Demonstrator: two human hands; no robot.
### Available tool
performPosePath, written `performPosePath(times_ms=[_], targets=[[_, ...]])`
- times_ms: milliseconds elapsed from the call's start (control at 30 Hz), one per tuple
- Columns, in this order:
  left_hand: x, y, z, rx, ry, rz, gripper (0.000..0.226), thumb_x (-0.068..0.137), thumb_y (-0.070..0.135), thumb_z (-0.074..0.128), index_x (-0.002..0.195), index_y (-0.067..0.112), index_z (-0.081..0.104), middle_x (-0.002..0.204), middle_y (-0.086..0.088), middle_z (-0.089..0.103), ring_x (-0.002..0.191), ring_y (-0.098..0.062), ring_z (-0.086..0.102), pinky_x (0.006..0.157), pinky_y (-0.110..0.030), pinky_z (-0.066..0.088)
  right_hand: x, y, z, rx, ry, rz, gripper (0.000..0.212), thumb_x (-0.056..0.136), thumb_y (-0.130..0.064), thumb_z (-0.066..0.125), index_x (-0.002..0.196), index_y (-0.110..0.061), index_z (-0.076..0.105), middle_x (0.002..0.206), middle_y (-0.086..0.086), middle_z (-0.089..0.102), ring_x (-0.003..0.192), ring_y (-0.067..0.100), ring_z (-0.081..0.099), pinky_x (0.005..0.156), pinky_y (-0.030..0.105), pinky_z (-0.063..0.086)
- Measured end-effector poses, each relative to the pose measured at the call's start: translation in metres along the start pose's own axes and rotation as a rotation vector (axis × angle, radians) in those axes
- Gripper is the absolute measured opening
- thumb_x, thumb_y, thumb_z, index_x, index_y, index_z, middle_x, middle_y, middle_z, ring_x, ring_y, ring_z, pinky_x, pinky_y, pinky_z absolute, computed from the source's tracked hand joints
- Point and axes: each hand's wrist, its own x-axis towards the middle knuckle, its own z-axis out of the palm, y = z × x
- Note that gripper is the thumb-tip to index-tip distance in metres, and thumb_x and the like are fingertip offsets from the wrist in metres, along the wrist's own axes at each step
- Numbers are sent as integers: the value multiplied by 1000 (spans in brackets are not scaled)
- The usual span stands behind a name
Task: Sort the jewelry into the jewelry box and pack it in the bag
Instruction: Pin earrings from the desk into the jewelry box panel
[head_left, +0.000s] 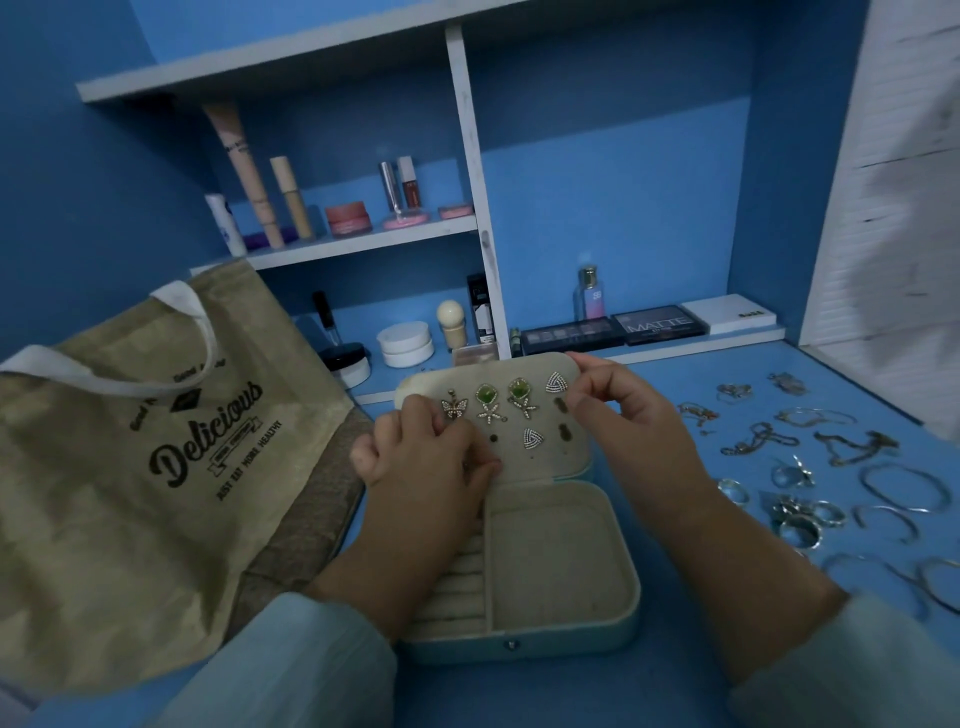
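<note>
Both forearms reach from the near edge toward the far middle of the scene, each in a pale light-blue sleeve pushed back to mid-forearm, wrists bare. The left hand (426, 457) lies palm down, knuckles up, its fingers curled inward with the fingertips gathered at its right side as if pinching something too small to make out. The right hand (613, 410) is raised a little farther and to the right, wrist bent, its thumb and forefinger brought together at its left side in a pinch, the other fingers loosely curled behind them.
</note>
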Motion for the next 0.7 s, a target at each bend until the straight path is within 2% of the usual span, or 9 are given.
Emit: performPosePath(times_ms=[100, 200, 300, 367, 433, 500, 567, 633, 700], targets=[[2, 0, 3, 35, 87, 30, 45, 52, 44, 84, 82, 23, 57, 98, -4, 44, 84, -27, 46, 73, -47, 42, 1, 4, -1, -27, -7, -11, 31, 84, -6, 57, 60, -26, 58, 121, -11, 59, 110, 5, 55, 79, 14, 45], [4, -2, 2, 34, 173, 69, 75, 52, 45, 82, 113, 22, 46, 119, -7, 34, 104, -30, 41, 78, -60, 42, 2, 6, -1, -44, -7, 1, 33, 83, -8, 58, 58, -29, 60, 120, -12, 59, 112, 7, 54, 87, 25, 45], [12, -7, 0, 122, 149, 68, 106, 49, 56, 75, 137, 16, 30, 137, -14, 35, 123, -32, 35, 92, -64, 33, 1, 3, 0, -55, -10, -19, 31, 85, -4, 56, 61, -25, 57, 119, -9, 60, 103, 3, 57, 80, 18, 48], [17, -9, 1, 171, 123, 71, 118, 42, 61, 77, 138, 10, 31, 127, -14, 52, 120, -30, 48, 93, -64, 32, 0, -1, 0, -40, -2, -7, 25, 86, -2, 55, 66, -17, 55, 116, -8, 61, 88, -4, 58, 67, 10, 48], [19, -11, 1, 185, 128, 83, 116, 41, 63, 76, 135, 8, 37, 112, -11, 60, 110, -27, 52, 93, -64, 31, 0, -3, -1, 17, 13, 35, 22, 87, -2, 54, 68, -15, 54, 107, -8, 64, 79, -6, 60, 62, 9, 48], [17, -13, 1, 170, 166, 101, 108, 42, 64, 75, 129, 10, 41, 105, -10, 58, 104, -22, 41, 94, -63, 30, -2, -7, -1, 76, 29, 77, 21, 87, -2, 53, 69, -14, 55, 94, -5, 66, 71, -2, 60, 61, 13, 48], [13, -13, 0, 138, 230, 126, 97, 43, 60, 78, 121, 12, 45, 103, -11, 57, 101, -22, 37, 93, -63, 32, -3, -14, -1, 101, 48, 90, 22, 88, -1, 51, 70, -13, 55, 88, -6, 66, 65, -6, 58, 57, 9, 45], [6, -12, 0, 101, 287, 152, 82, 50, 57, 74, 113, 13, 45, 105, -10, 51, 99, -23, 37, 93, -58, 37, -1, -22, -3, 63, 72, 93, 22, 89, -5, 51, 71, -16, 57, 93, -6, 68, 67, -7, 57, 58, 7, 43], [-3, -13, 0, 77, 311, 174, 66, 64, 57, 62, 109, 13, 43, 109, -8, 39, 98, -25, 37, 91, -49, 32, 6, -27, -8, -16, 94, 133, 21, 87, -8, 53, 70, -20, 58, 90, 1, 69, 73, 7, 56, 65, 18, 44]])
